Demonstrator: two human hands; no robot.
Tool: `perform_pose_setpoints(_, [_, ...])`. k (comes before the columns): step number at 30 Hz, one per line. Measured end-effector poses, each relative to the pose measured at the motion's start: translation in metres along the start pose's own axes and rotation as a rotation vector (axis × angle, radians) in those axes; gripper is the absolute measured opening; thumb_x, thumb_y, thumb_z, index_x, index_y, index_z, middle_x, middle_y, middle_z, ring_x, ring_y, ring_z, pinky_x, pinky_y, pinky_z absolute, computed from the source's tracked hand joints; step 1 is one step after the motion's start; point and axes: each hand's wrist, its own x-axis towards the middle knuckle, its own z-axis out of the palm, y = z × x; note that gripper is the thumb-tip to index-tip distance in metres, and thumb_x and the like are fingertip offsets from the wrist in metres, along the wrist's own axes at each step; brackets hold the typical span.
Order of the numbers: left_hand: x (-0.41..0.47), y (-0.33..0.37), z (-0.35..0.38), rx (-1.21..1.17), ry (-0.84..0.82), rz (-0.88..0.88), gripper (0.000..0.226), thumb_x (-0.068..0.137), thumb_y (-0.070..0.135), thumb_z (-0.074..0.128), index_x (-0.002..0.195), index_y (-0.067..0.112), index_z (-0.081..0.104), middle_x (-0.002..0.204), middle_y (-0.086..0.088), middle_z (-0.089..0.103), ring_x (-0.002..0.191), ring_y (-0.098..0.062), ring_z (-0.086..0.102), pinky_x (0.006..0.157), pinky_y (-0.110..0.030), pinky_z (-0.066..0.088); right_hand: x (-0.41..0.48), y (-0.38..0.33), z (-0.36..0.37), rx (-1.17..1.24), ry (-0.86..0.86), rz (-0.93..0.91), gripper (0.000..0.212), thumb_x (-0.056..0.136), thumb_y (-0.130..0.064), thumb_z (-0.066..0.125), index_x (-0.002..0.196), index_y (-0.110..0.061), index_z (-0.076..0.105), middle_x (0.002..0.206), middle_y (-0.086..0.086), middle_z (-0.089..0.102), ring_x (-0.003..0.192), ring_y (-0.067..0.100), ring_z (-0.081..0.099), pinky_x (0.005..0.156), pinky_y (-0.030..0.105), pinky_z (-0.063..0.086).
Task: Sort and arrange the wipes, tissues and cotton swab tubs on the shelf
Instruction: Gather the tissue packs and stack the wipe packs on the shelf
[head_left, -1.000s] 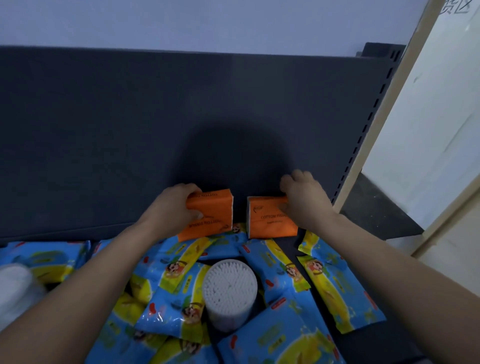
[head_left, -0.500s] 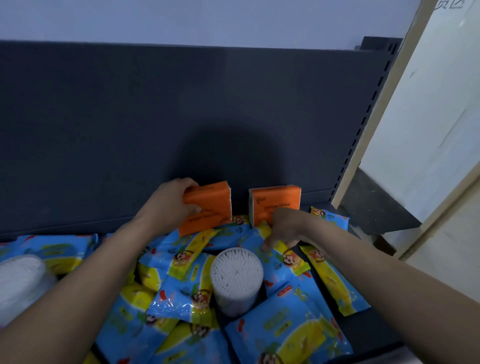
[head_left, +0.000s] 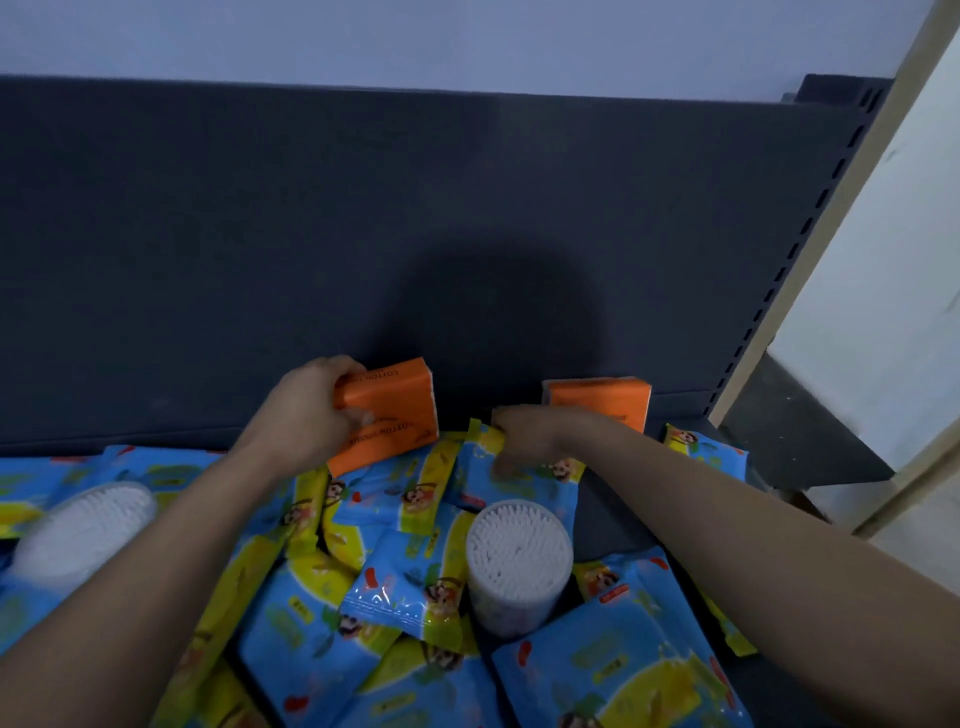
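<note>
An orange tissue pack (head_left: 387, 410) is clamped in the left hand (head_left: 306, 415), tilted, its long axis running up-right, against the back panel (head_left: 415, 234). A blue wipes pack (head_left: 519, 480) is pinched by the right hand (head_left: 524, 439).

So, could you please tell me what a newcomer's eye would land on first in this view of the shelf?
Probably the two bright orange tissue packs against the dark back panel: one gripped in the left hand, the other standing alone further right. Next, the jumble of blue and yellow wipes packs covering the shelf, where the right hand pinches one. A round tub of cotton swabs stands amid them.
</note>
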Motion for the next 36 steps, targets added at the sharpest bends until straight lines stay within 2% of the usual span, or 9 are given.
perform_pose_setpoints(3, [-0.005,-0.007,-0.004,-0.008,-0.006,-0.02,0.038,0.075,0.01,0.072,0.111,0.013,0.06,0.095,-0.003,0.059,0.086,-0.021,0.056,0.073,-0.026,0.038,0.006,-0.004,-0.003,-0.046,-0.052,0.013,0.069,0.081,-0.03,0.071,0.136,-0.006,0.039,0.135,0.008,0.047,0.114,0.024,0.051,0.085,0.03,0.045])
perform_pose_setpoints(6, [-0.007,-0.005,-0.005,-0.043,0.007,-0.023,0.034,0.076,0.008,0.072,0.108,0.014,0.061,0.087,-0.003,0.06,0.078,-0.019,0.056,0.069,-0.026,0.038,0.006,-0.005,-0.007,-0.047,-0.001,-0.02,0.068,0.077,-0.031,0.076,0.13,-0.006,0.042,0.129,0.008,0.049,0.102,0.021,0.05,0.075,0.028,0.042])
perform_pose_setpoints(10, [-0.005,-0.003,-0.009,-0.092,0.035,-0.032,0.033,0.078,0.01,0.071,0.108,0.016,0.059,0.088,-0.002,0.06,0.078,-0.018,0.056,0.069,-0.029,0.042,0.003,-0.009,-0.008,0.077,0.07,-0.063,0.078,0.075,-0.028,0.078,0.138,-0.007,0.036,0.137,0.009,0.044,0.119,0.025,0.048,0.081,0.027,0.043])
perform_pose_setpoints(13, [-0.003,-0.003,-0.013,-0.099,0.078,-0.021,0.034,0.079,0.013,0.071,0.11,0.017,0.057,0.099,-0.006,0.059,0.086,-0.023,0.057,0.077,-0.036,0.047,0.0,-0.017,-0.016,0.049,0.166,-0.09,0.064,0.073,-0.028,0.079,0.124,0.002,0.055,0.126,0.015,0.058,0.11,0.028,0.057,0.09,0.038,0.051])
perform_pose_setpoints(15, [-0.002,0.0,-0.016,-0.116,0.112,-0.018,0.033,0.08,0.014,0.07,0.11,0.017,0.056,0.102,-0.006,0.057,0.089,-0.023,0.056,0.078,-0.036,0.046,-0.004,-0.021,-0.025,0.05,0.257,-0.097,0.056,0.071,-0.029,0.079,0.111,0.005,0.062,0.105,0.016,0.065,0.093,0.029,0.062,0.076,0.038,0.053])
perform_pose_setpoints(19, [0.001,0.009,-0.015,-0.139,0.136,0.012,0.033,0.081,0.016,0.069,0.11,0.016,0.055,0.102,-0.005,0.056,0.09,-0.022,0.054,0.076,-0.033,0.042,-0.023,-0.02,-0.048,0.032,0.378,-0.047,0.04,0.068,-0.029,0.08,0.093,-0.002,0.064,0.08,0.007,0.056,0.068,0.02,0.053,0.053,0.029,0.04])
perform_pose_setpoints(27, [0.019,0.047,0.016,-0.196,-0.009,0.107,0.035,0.081,0.016,0.069,0.113,0.016,0.054,0.103,-0.001,0.056,0.091,-0.017,0.054,0.074,-0.027,0.038,-0.078,0.019,-0.077,0.182,0.674,0.088,0.026,0.062,-0.02,0.078,0.075,-0.014,0.057,0.069,0.0,0.051,0.068,0.021,0.049,0.048,0.026,0.032])
perform_pose_setpoints(31, [0.033,0.068,0.045,-0.1,-0.164,0.188,0.038,0.08,0.015,0.069,0.115,0.013,0.055,0.108,-0.007,0.058,0.092,-0.016,0.052,0.073,-0.024,0.037,-0.096,0.041,-0.079,0.267,0.731,0.135,0.038,0.062,-0.018,0.08,0.089,0.001,0.061,0.073,0.004,0.051,0.066,0.02,0.046,0.056,0.029,0.034])
perform_pose_setpoints(36, [0.045,0.074,0.077,0.062,-0.283,0.2,0.046,0.082,0.018,0.068,0.126,0.013,0.053,0.119,-0.011,0.045,0.109,-0.025,0.048,0.09,-0.032,0.042,-0.107,0.058,-0.073,0.3,0.719,0.149,0.04,0.066,-0.02,0.081,0.093,0.001,0.06,0.075,0.004,0.053,0.065,0.019,0.047,0.055,0.029,0.035])
